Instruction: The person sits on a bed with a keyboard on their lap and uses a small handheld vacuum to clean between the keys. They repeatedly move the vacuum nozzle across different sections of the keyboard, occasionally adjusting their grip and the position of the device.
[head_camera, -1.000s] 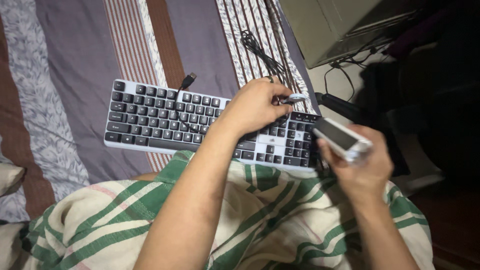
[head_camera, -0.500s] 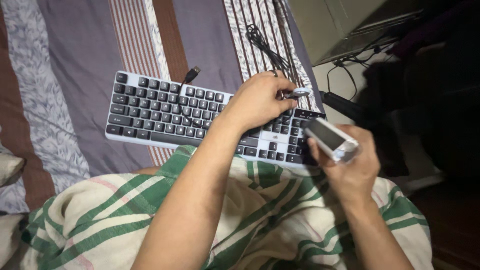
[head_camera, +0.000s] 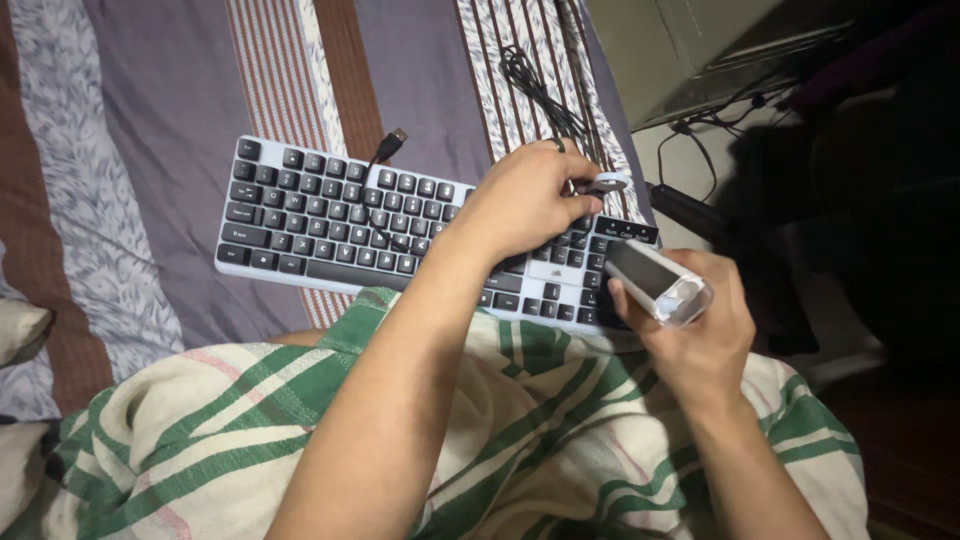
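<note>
Both hands work at the right end of the keyboard (head_camera: 330, 215), which serves as the landmark for everything else. Left hand (head_camera: 525, 205) lies over the keyboard's right part, its fingers curled and pinching a small pale ring-shaped tool (head_camera: 605, 183) held just above the top right corner of the keys; a ring shows on one finger. Right hand (head_camera: 700, 335) hovers just off the keyboard's right edge, fingers wrapped around a small oblong clear-and-white container (head_camera: 658, 283), which tilts with its darker face up and overlaps the keyboard's lower right corner in the view.

That keyboard, white-framed with black keys, lies flat across a striped bedsheet (head_camera: 160, 110) of grey, brown and patterned bands. Its black cable (head_camera: 375, 205) loops over the middle keys, and the plug end (head_camera: 396, 135) rests on the sheet just beyond the keyboard's upper edge. A coiled black cord (head_camera: 535, 90) lies on the sheet farther above the keyboard's right end. Below the keyboard's near edge, a green-and-cream striped cloth (head_camera: 250, 430) covers the person's lap and touches the keyboard's front edge. Right of the keyboard, off the bed, a beige box (head_camera: 690, 45) stands with dark cables beneath it.
</note>
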